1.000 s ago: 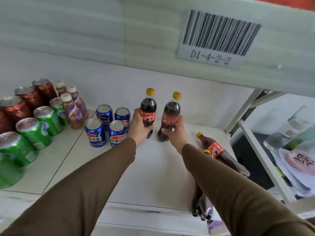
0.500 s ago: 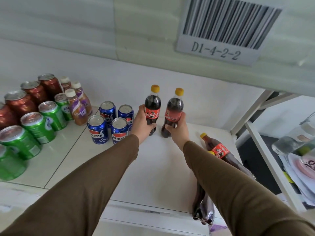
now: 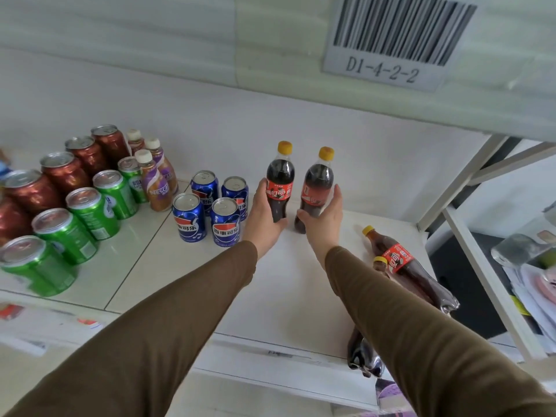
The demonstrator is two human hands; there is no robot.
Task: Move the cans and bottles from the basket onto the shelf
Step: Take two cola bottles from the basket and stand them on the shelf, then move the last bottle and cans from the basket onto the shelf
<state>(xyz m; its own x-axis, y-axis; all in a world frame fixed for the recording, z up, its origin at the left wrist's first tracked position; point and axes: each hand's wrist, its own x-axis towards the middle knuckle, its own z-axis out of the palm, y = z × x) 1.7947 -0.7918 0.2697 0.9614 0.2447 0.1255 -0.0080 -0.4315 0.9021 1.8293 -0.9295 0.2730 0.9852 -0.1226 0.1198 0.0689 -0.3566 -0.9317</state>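
Observation:
Two small cola bottles with yellow caps stand upright near the back of the white shelf (image 3: 279,296). My left hand (image 3: 264,218) wraps the lower part of the left cola bottle (image 3: 280,179). My right hand (image 3: 326,218) cups the right cola bottle (image 3: 319,183), fingers loosened around its base. Two more cola bottles lie on their sides at the shelf's right: one (image 3: 406,266) fully seen, the other (image 3: 365,353) mostly hidden under my right sleeve. The basket is out of view.
Blue Pepsi cans (image 3: 207,212) stand just left of my left hand. Further left are green cans (image 3: 90,212), red-brown cans (image 3: 66,173) and small coffee bottles (image 3: 156,182). A barcode label (image 3: 391,40) marks the shelf above. A white upright frame (image 3: 460,182) bounds the right side.
The two upright bottles have been pushed further back on the shelf and stand closer together. My right hand's fingers have loosened around its bottle.

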